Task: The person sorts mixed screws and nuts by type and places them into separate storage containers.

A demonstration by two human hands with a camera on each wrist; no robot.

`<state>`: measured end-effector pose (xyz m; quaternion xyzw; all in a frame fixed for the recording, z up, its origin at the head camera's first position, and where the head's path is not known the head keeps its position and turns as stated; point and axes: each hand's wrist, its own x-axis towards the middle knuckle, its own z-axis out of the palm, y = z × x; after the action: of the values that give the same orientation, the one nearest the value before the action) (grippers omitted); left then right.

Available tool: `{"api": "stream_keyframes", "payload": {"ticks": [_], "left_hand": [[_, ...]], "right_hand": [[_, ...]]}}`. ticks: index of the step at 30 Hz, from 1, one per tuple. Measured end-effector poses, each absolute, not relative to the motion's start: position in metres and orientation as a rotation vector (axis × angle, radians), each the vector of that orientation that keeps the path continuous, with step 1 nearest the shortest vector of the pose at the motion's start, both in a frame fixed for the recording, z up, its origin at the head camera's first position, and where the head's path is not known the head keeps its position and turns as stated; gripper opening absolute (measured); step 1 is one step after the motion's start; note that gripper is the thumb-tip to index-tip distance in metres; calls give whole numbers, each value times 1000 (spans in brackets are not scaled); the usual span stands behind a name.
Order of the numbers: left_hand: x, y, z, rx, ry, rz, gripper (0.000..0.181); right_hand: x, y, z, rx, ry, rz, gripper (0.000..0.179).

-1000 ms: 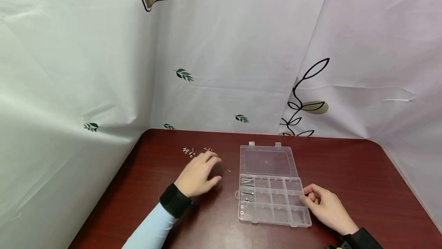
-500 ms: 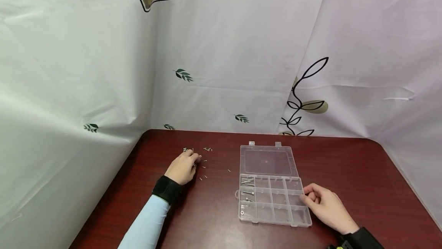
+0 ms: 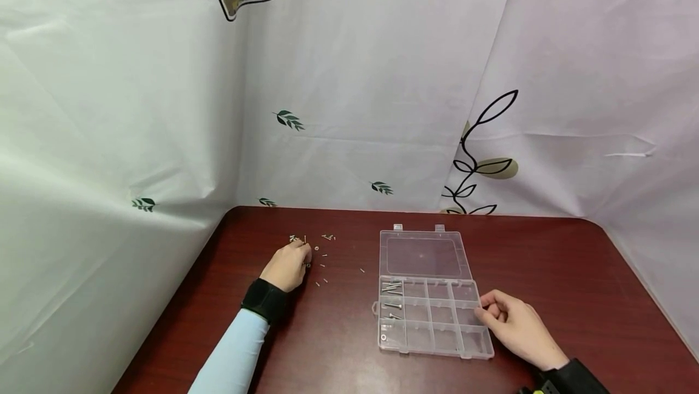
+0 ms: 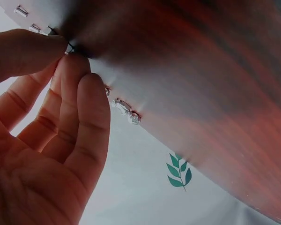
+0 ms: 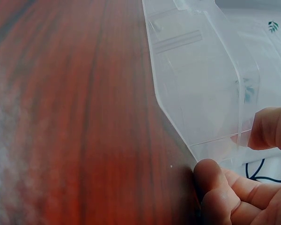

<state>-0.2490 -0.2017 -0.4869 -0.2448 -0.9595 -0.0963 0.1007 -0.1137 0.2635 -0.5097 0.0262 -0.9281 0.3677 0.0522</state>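
My left hand [image 3: 285, 268] is over small loose hardware at the table's back left. In the left wrist view, its thumb and fingertips pinch a small metal piece [image 4: 67, 53], mostly hidden. A small ring-shaped nut [image 3: 317, 248] lies just right of the fingers, and several little screws [image 3: 329, 237] are scattered around. My right hand [image 3: 516, 327] grips the right side of a clear plastic compartment box [image 3: 445, 339], thumb over the wall and fingers outside. The box's lid [image 3: 420, 254] lies open toward the back. Its left column holds longer screws [image 3: 392, 286] and a nut [image 3: 383, 337].
A dark red wooden table [image 3: 327, 345] has rounded back corners. White patterned cloth [image 3: 349, 78] hangs behind it and along both sides. One lone screw [image 3: 363, 270] lies between the left hand and the box.
My left hand has moved left and its fingers have drawn together, uncovering loose screws to its right. Over the last half second it has barely shifted. The right hand and box stay put.
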Motion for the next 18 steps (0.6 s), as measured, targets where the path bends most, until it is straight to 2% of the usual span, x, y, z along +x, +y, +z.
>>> {"api": "stream_keyframes", "payload": {"ticks": [10,18], "left_hand": [[-243,-196,-480,-738,-2791,-276,21],[-222,-164,-457,-956,-2665,-312,19]], "right_hand": [[-112,263,-510,84,-2842,1117,11],[-112,263,-510,66,-2855,1105,11]]}}
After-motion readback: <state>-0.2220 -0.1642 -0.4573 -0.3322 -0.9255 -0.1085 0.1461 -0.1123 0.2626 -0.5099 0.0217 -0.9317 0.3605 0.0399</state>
